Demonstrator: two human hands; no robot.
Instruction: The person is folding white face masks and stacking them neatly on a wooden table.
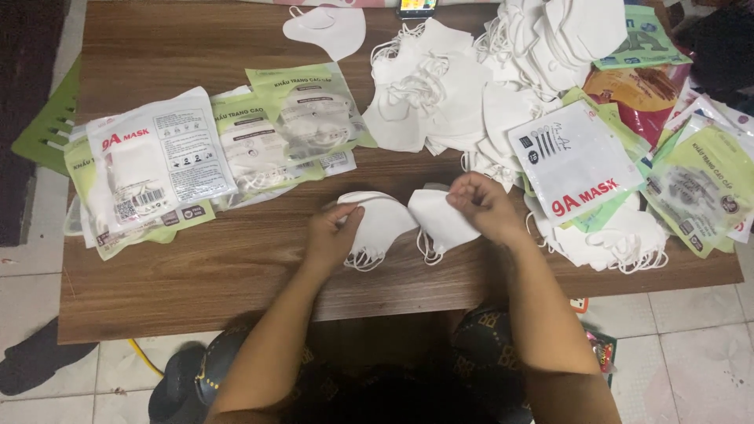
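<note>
At the middle of the frame, on the brown wooden table (196, 259), the left hand (331, 235) pinches one soft white folded fabric mask (382, 221); the right hand (483, 206), fingers bunched, pinches another white mask (441, 224). Light, floppy things, I reckon, best gripped at the edges.

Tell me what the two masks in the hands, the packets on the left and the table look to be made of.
Masks: likely soft nonwoven fabric, matte white, creased, with thin elastic loops. Packets: glossy plastic film, judging by glare and wrinkles. Table: wood-grain surface, probably laminate; smooth, slight sheen.
</note>
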